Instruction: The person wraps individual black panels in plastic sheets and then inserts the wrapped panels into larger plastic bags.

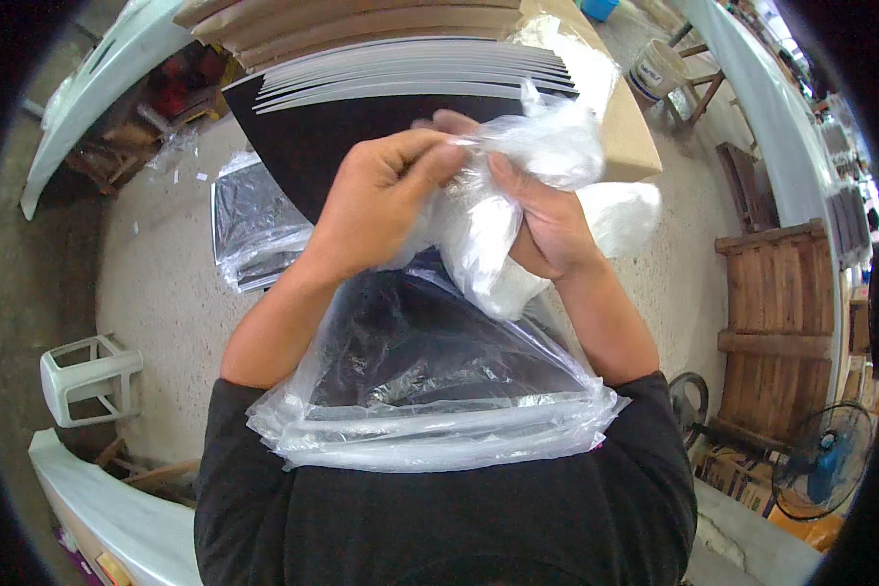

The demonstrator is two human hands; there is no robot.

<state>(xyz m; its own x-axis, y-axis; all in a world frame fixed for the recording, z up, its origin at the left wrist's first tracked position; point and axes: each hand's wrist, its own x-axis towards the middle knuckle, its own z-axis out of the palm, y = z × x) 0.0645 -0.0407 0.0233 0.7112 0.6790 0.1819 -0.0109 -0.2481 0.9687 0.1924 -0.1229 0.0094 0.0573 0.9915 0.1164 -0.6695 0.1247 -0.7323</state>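
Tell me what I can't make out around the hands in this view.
- Left hand: fingertips blurred in the head view.
- Right hand: in the head view, fingers mostly hidden behind crumpled clear plastic film.
- Stacked black sheets: head view, partly covered by the left hand and film.
- Blue container: cut off by the head view's top edge.

Pinching at the crumpled plastic with the left hand, clutching it in the right hand, near the black boards and the plastic-wrapped package!
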